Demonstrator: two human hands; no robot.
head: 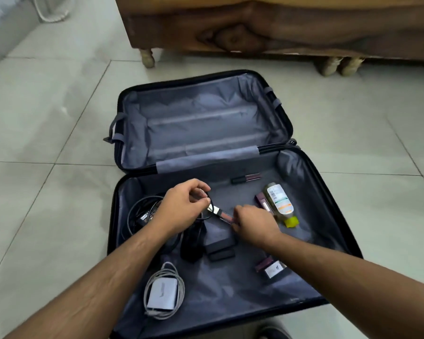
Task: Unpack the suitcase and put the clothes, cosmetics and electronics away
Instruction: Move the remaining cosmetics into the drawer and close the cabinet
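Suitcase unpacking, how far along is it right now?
Done, it seems: no clothes show in the suitcase, and its far half is bare lining. In hand: the left hand pinches a black cable while the right hand grips a lip gloss tube. Left: the white charger, black adapters, the bottle and other small cosmetics.

A wooden bed frame (279,28) on pale turned legs (148,58) stands on grey floor tiles (47,118), with perhaps a white basket (50,9) beyond.

Both hands, left hand (181,204) and right hand (253,225), pinch a lip-gloss tube (222,215) over the suitcase (230,302)
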